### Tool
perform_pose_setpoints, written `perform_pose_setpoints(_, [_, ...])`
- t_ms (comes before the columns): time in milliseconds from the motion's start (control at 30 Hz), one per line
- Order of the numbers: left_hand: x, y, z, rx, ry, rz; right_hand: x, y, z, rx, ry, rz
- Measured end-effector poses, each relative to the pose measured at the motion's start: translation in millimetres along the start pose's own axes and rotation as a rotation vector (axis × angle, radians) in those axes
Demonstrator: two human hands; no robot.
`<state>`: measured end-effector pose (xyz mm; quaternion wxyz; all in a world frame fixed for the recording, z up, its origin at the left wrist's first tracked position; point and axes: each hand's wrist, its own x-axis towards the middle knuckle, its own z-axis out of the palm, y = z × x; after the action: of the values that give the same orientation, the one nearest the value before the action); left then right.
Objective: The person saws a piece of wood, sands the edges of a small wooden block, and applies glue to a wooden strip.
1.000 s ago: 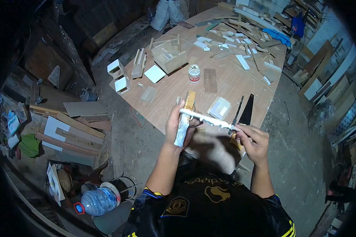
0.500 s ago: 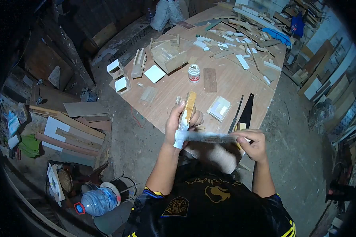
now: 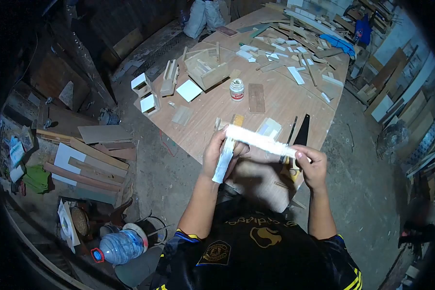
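Observation:
My left hand (image 3: 212, 153) is closed around a narrow wooden piece (image 3: 222, 166), held upright; its top end is yellowish and its lower face is coated white. In my right hand (image 3: 314, 166), the fingers pinch one end of a long, flat, thin strip (image 3: 258, 139) that shines bright white. The strip slants across between both hands, its far end overlapping the wooden piece near my left thumb. Behind it on the table lies a small block with a pale top (image 3: 269, 127), partly covered by the strip.
On the wooden table (image 3: 212, 108) stand a labelled jar (image 3: 237, 90), a brown rectangular board (image 3: 256, 98) and an open wooden box (image 3: 205, 67). A dark saw blade (image 3: 303, 135) lies at the near right edge. Several offcuts (image 3: 275, 48) cover the far end.
The strip in my right hand has swung its far end upward, from the wooden piece's lower part to near its top, and now looks bright white. My left hand has barely moved.

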<state>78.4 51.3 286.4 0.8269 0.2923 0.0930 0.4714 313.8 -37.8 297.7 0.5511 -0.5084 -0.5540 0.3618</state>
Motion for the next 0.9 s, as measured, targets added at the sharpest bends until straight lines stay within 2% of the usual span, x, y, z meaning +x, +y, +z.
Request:
perform_pose_setpoints(33, [-1.1,0.9,5.6,0.0,-0.002,0.0,-0.6,1.9,-0.9,-0.001,0.001,-0.001])
perform_pose_setpoints(100, [-2.6,5.6,20.3,0.093,0.219,-0.022,-2.4,9.3,-5.8,0.126,-0.05,-0.037])
perform_pose_setpoints(133, [-1.6,7.4,13.4,0.059,0.07,-0.056,-3.0,6.5,-13.9,0.083,-0.23,-0.022])
perform_pose_setpoints(167, [-0.1,7.4,8.5,0.059,0.072,-0.056,-3.0,5.9,-13.2,0.084,-0.232,-0.021])
perform_pose_setpoints(233, [3.3,7.6,7.5,-0.031,-0.149,-0.027,-1.9,-0.9,-8.4,-0.034,-0.278,-0.048])
perform_pose_setpoints(267, [-0.7,7.8,22.6,-0.021,0.069,-0.031,-1.6,-0.3,-7.0,-0.028,-0.192,0.001])
perform_pose_setpoints(300, [0.6,6.8,22.9,-0.022,0.066,-0.033,0.3,1.1,-7.1,-0.031,-0.189,0.001])
perform_pose_setpoints(367, [1.6,5.9,22.0,0.006,0.072,0.019,3.2,6.0,-6.2,0.066,0.029,0.066])
perform_pose_setpoints(433, [3.0,3.3,10.6,-0.003,0.022,0.027,0.9,11.3,-12.5,0.086,0.007,0.064])
perform_pose_setpoints(500, [4.6,5.1,7.2,-0.008,-0.121,0.025,-0.4,8.0,-18.5,-0.03,-0.318,-0.068])
perform_pose_setpoints(567, [4.8,10.1,25.5,0.013,-0.091,0.011,1.2,5.7,-12.1,-0.089,-0.339,-0.125])
perform_pose_setpoints(633, [9.2,13.5,62.5,0.087,0.709,-0.09,1.5,11.6,-8.6,0.021,-0.092,-0.031])
perform_pose_setpoints(667, [7.9,9.9,50.2,0.087,0.708,-0.09,3.9,13.5,-7.4,0.045,0.017,0.031])
perform_pose_setpoints(733, [5.0,2.3,18.2,0.042,0.025,0.04,3.4,20.5,-12.2,0.059,0.024,0.05])
perform_pose_setpoints(767, [5.4,0.7,12.7,0.043,0.025,0.041,3.9,21.6,-14.2,0.074,0.03,0.068])
perform_pose_setpoints(800, [5.5,-0.5,8.7,0.035,-0.012,0.032,2.7,20.0,-16.3,0.144,-0.105,-0.013])
perform_pose_setpoints(833, [5.8,-0.1,7.7,0.026,-0.048,0.023,5.1,14.3,-22.8,0.058,-0.315,-0.087])
perform_pose_setpoints(900, [5.2,5.7,8.3,0.065,-0.061,0.026,4.6,3.9,-14.8,-0.059,-0.416,-0.089])
